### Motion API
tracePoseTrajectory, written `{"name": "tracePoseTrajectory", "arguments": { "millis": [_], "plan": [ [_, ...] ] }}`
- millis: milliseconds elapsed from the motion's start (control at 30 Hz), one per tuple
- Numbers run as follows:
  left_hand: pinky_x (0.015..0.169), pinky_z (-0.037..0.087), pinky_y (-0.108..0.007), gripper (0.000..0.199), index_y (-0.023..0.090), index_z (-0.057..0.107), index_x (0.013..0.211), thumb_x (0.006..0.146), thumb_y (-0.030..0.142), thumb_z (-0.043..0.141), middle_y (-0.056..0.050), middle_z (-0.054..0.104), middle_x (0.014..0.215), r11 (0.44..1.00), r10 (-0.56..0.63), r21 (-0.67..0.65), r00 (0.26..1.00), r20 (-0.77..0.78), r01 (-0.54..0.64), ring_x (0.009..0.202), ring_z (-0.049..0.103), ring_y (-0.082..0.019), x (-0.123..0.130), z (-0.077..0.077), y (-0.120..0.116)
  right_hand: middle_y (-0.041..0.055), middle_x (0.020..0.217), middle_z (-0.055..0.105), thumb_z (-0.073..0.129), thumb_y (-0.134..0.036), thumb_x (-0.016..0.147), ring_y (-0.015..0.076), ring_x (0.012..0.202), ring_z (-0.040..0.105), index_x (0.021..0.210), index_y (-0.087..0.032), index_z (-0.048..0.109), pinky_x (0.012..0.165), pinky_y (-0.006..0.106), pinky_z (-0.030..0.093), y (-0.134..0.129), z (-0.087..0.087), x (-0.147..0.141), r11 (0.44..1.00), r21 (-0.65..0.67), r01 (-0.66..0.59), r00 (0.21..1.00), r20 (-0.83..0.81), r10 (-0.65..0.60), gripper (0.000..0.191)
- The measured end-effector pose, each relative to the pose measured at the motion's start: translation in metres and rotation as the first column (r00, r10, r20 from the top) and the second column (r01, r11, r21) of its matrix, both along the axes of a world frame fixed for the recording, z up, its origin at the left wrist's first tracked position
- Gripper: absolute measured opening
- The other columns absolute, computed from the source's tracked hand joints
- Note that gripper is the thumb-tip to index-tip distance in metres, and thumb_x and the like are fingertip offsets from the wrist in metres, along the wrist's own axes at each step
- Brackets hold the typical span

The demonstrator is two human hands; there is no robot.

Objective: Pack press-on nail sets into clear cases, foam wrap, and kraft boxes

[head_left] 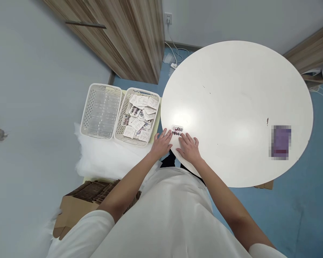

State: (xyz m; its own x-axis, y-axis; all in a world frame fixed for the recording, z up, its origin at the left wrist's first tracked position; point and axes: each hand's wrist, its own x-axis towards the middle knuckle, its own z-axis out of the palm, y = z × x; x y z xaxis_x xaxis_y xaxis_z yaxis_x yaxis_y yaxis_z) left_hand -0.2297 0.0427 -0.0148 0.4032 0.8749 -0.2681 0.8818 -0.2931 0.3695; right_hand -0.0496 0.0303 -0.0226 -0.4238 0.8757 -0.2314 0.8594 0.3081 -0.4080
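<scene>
A small clear pack with two rows of dark and reddish oval pieces [177, 129] lies flat near the left edge of the white round table [237, 93]. My left hand [162, 144] rests at the table's edge with its fingers spread, their tips at the left side of the pack. On the other side, my right hand [189, 147] lies on the tabletop, fingers apart, its fingertips touching or just beside the pack's lower right corner. Neither hand is closed round anything.
Left of the table stand a white basket [158, 123] full of cards and packs and another basket [84, 116] of clear plastic cases. White wrapping material [104, 157] and cardboard [75, 211] lie nearer. A blurred purple object [280, 142] is on the table's right.
</scene>
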Motion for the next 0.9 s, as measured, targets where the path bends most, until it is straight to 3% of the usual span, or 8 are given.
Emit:
{"name": "tracePoseTrajectory", "arguments": {
  "millis": [567,900],
  "plan": [
    [0.1,0.02,-0.045,0.05,0.016,0.033,0.132,0.083,0.029,0.039,-0.011,0.035,0.138,1.0,0.027,0.001,0.999,-0.021,-0.027,0.132,0.016,-0.027,0.003,0.002,0.007,0.0133,0.139,0.032,0.04,-0.035,0.083,0.0299,0.128,0.024,0.121,-0.019,0.043,0.095,0.052,0.017,0.01,0.004,-0.003,1.0,-0.001,0.003,1.0,0.017,-0.003,0.041],
    [0.099,0.02,-0.045,0.043,0.016,0.041,0.125,0.083,0.024,0.039,-0.01,0.035,0.137,0.994,0.086,0.063,0.995,0.047,-0.089,0.131,0.02,-0.025,0.004,0.008,-0.019,0.0134,0.136,0.036,0.04,-0.033,0.084,0.0275,0.123,0.033,0.12,-0.019,0.045,0.094,0.048,0.024,-0.019,0.019,0.014,1.0,0.004,0.012,1.0,0.003,-0.012,0.039]
  ]
}}
